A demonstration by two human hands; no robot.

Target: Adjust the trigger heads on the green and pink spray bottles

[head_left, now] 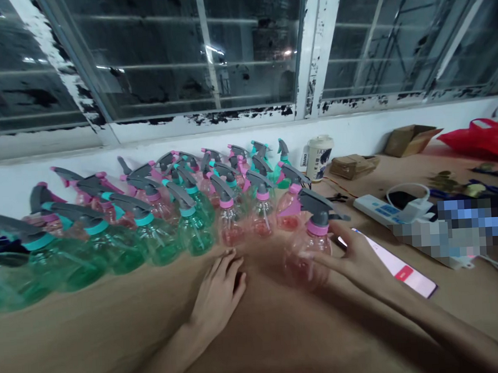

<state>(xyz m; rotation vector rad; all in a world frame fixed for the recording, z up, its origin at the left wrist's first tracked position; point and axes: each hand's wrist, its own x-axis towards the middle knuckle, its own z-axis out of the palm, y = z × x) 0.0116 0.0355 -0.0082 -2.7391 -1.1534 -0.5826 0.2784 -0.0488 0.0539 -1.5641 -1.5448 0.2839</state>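
The right hand (353,256) held a pink-tinted spray bottle (304,242) by its round body, fingers wrapped from the right side, its gray trigger head standing above them. The view was too blurred there to tell whether the base touched the tabletop (264,325). The left hand (220,282) lay palm down and held nothing, fingers lightly bent and close together, thumb a little apart.

Between the two hands ran a strip of brown tabletop, widening toward the person, so both had room to move sideways and back. Forward room was tighter: just beyond the left fingertips stood the front edge of the crowd, with green spray bottles (199,236) ahead and to the left and smaller pink spray bottles (231,226) straight ahead. Behind these, the white wall (354,131) closed off the far side.

To the right, space was narrow as well. A lit phone (407,264) lay just beside the right hand, partly hidden by it, and a white power strip (375,209) lay past the phone. Farther ahead of that hand stood a printed cup (319,160).
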